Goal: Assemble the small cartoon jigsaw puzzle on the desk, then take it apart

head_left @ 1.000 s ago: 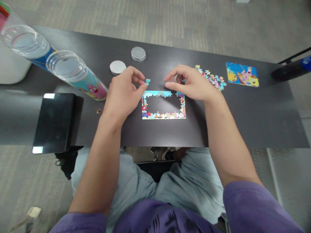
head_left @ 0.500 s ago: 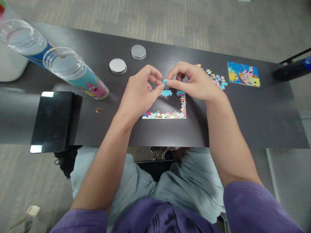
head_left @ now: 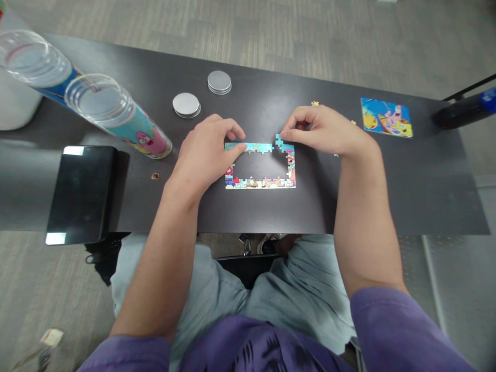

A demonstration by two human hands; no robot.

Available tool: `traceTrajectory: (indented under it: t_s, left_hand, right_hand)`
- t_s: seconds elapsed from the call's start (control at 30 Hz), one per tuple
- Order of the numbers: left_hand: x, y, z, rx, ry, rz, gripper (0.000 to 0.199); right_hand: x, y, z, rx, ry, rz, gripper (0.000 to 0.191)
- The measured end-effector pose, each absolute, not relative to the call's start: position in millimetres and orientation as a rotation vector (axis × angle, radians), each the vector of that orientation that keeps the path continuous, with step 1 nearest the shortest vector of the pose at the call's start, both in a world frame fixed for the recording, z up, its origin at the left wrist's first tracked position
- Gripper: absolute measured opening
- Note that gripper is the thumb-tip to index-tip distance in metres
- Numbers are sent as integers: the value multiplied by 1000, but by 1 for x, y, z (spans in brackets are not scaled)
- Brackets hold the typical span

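Note:
On the dark table lies a rectangular jigsaw puzzle border (head_left: 260, 184), with a bare middle and a gap in its top row near the right corner. My right hand (head_left: 323, 129) pinches a small light-blue puzzle piece (head_left: 279, 140) at that gap. Whether the piece touches its neighbours I cannot tell. My left hand (head_left: 207, 152) rests at the upper left of the border, thumb on the top row and fingers apart, holding nothing. Loose puzzle pieces (head_left: 315, 103) lie behind my right hand, which hides most of them.
A picture card (head_left: 387, 118) lies to the right, near a dark bottle (head_left: 457, 114). Two stacks of round discs (head_left: 186, 104) sit at the back left. Clear-topped tubes (head_left: 145, 132) and a black tablet-like device (head_left: 83, 194) are on the left of the table (head_left: 263, 212).
The light-blue piece has moved right and down, from between both hands to the gap, in my right hand alone. My left hand has shifted left and down onto the border.

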State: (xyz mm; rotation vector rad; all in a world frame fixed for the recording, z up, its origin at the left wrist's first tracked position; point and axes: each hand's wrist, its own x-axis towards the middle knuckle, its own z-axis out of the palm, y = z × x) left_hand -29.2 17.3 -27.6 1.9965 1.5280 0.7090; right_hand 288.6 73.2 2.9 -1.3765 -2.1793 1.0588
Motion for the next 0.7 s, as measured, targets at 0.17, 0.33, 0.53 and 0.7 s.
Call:
traceTrajectory:
  t_s: [0.17,0.33,0.53,0.7]
  left_hand:
    - [-26,17,-27,2031,1537,648,12]
    - [-24,17,-24,2050,1524,607,9]
    - [-22,17,-22,2053,1516,593,11]
    - [-21,18,-22,2048,1511,581,11]
  right_hand:
    - [286,72,1,-1400,-2177,1154,44]
    - [283,70,5,-1454,-2224,1151,43]
    - [282,69,6,-1486,-2246,1104,37]
    - [282,69,6,-1480,-2260,1072,43]
